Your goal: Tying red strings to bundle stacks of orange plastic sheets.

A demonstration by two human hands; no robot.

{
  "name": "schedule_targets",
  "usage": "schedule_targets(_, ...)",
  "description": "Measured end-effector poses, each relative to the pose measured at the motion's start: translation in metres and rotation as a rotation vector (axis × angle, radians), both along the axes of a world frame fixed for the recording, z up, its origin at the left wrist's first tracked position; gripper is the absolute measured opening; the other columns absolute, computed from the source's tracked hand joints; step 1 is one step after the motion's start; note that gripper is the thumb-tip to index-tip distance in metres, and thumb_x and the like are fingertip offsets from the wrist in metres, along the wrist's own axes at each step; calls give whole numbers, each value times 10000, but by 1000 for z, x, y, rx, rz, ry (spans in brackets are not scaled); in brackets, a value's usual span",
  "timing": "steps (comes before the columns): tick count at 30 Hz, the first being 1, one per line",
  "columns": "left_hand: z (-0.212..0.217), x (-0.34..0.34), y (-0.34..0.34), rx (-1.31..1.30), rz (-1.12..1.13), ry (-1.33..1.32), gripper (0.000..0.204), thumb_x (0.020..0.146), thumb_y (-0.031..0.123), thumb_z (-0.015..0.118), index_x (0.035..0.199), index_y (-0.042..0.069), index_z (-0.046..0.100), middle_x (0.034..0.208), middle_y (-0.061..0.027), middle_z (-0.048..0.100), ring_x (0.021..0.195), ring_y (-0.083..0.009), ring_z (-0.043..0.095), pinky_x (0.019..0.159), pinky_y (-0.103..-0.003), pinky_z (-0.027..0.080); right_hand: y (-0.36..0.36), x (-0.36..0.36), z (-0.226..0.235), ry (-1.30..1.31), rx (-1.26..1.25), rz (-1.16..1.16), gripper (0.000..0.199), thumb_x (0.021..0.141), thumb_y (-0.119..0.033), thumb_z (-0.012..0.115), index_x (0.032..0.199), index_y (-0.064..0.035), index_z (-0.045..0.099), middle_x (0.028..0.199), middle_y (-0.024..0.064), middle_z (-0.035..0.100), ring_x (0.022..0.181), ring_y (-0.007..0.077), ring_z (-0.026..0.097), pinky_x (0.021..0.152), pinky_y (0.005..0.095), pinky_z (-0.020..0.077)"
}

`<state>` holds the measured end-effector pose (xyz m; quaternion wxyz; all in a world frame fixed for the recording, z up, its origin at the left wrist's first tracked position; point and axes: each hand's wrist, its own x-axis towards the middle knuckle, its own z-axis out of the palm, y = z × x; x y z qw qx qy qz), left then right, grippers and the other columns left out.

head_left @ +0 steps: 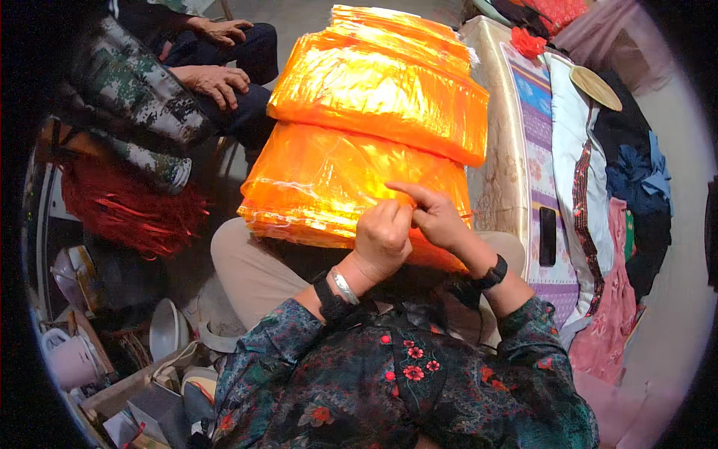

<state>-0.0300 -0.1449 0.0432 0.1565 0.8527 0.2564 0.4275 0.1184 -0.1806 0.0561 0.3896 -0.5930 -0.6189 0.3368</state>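
A tall pile of shiny orange plastic sheets or bags [321, 168] lies in folded layers before me, its near end above my lap. Over its near right part my two hands meet, almost touching. My left hand [383, 238] is closed, with the fingers curled in and the thumb side toward the other hand. My right hand [443, 218] has its index finger stretched to the left above the orange plastic, while the thumb and other fingers bend in against the left fingertips. Whatever is pinched between them is too small or hidden to make out.
On the right stands a bed or couch with a patterned cover [527, 142], a black phone [548, 236], clothes [636, 172] and a round fan [596, 87]. Left, another person's hands [213, 84] rest on their legs, near red strands [134, 206]. A pink mug [72, 359] sits lower left.
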Motion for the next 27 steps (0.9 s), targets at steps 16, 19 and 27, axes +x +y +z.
schedule_targets(16, -3, -25, 46, -66, 130, -69, 112, 584, -4, 513, 685, 33, 482, 650, -141, 455, 609, -330, 488, 541, -404, 404, 49, -26, -2, -53, -62, 45, 484, 695, 52, 445, 1141, -66, 588, 690, 28, 558, 604, 109, 501, 569, 254, 426)
schedule_targets(19, -2, -27, 55, -4, 81, -105, 119, 595, 6, 514, 704, 41, 482, 689, -147, 453, 672, -331, 490, 606, -405, 410, 64, -28, -6, 245, -92, 66, 480, 695, 82, 415, 1114, -50, 608, 702, 12, 551, 655, 93, 496, 581, 252, 418)
schedule_targets(27, 1, -80, 85, 67, 338, 284, 147, 613, 12, 535, 757, 32, 516, 755, -137, 487, 764, -324, 503, 684, -409, 400, 66, -17, -6, 201, -180, 64, 395, 744, 36, 425, 1075, -55, 621, 699, -9, 516, 596, 66, 463, 554, 215, 408)
